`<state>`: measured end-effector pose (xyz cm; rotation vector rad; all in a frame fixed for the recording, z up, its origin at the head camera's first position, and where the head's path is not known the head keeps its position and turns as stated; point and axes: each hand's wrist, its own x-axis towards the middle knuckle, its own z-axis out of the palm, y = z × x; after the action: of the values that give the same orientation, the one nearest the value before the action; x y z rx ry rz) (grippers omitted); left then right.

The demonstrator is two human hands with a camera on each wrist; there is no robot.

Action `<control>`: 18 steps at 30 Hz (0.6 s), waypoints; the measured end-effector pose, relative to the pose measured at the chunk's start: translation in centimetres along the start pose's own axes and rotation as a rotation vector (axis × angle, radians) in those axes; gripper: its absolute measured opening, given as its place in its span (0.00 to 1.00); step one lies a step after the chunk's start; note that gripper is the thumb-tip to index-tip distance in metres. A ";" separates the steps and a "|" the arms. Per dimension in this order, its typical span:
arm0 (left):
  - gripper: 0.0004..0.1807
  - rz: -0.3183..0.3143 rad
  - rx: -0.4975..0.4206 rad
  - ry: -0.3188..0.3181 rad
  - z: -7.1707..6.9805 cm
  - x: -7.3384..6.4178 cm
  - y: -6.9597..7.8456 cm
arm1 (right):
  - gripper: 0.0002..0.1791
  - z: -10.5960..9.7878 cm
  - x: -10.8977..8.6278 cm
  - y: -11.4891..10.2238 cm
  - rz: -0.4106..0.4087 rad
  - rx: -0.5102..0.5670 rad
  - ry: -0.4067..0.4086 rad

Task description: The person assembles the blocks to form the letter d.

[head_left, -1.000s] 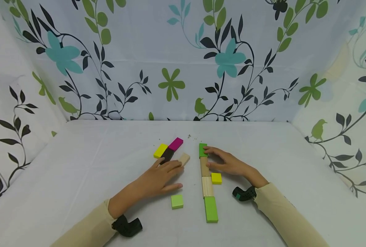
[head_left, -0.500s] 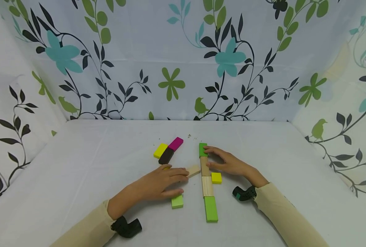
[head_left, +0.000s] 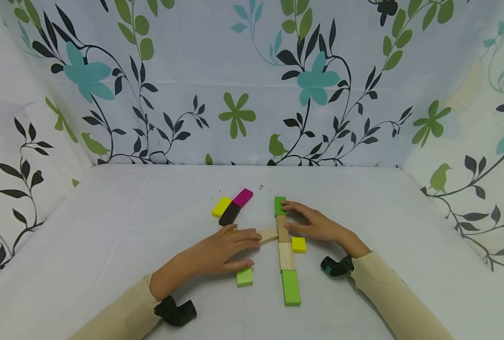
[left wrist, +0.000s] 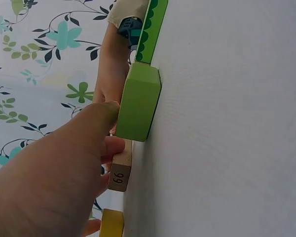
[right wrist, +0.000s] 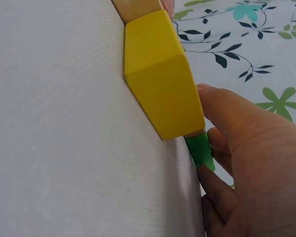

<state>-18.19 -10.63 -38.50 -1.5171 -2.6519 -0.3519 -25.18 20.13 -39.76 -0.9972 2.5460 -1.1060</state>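
My left hand [head_left: 222, 250] lies low over the table, fingers stretched toward the row, fingertips on the near end of a plain wooden block [head_left: 269, 235]. That block slants to the side of the row; in the left wrist view its end [left wrist: 119, 173] bears printed digits. A yellow block [left wrist: 112, 223] is partly hidden under my left fingers. Close to my left thumb sits a light green block [head_left: 244, 277]. My right hand [head_left: 320, 225] rests against the row's far part, a fingertip on the green end block [head_left: 279, 206] and the thumb by the tan block [head_left: 282, 228].
Nearer in the row come a pale wooden block [head_left: 286, 256] and a long green block [head_left: 292, 288]. A yellow block [head_left: 298, 244] abuts the row's right side. Beyond my left hand lie yellow [head_left: 222, 207], dark brown [head_left: 229, 214] and magenta [head_left: 243, 197] blocks, touching.
My left hand has moved right and slightly nearer, sliding the plain wooden block away from the dark block up to the row and turning it flatter. The right hand stays in place.
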 end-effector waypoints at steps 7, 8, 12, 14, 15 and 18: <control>0.25 0.010 0.031 0.023 0.2 0.0 0.0 | 0.29 0.0 0.0 -0.1 0.016 0.004 0.005; 0.25 0.011 0.032 0.023 0.2 0.0 0.0 | 0.29 0.0 0.0 -0.2 0.016 0.002 0.006; 0.26 0.003 0.042 0.015 0.2 -0.1 0.1 | 0.29 0.0 0.0 -0.1 0.014 -0.003 0.006; 0.25 0.000 0.043 0.014 0.2 -0.1 0.2 | 0.29 0.0 0.0 -0.1 0.008 -0.006 0.006; 0.25 -0.002 0.047 0.013 0.1 -0.1 0.2 | 0.29 0.0 0.0 -0.1 0.008 -0.007 0.006; 0.24 0.000 0.054 0.015 0.1 0.0 0.2 | 0.29 0.0 0.0 0.0 0.010 -0.008 0.003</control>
<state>-17.96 -10.53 -38.56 -1.4937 -2.6277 -0.2875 -25.20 20.09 -39.74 -0.9848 2.5572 -1.0967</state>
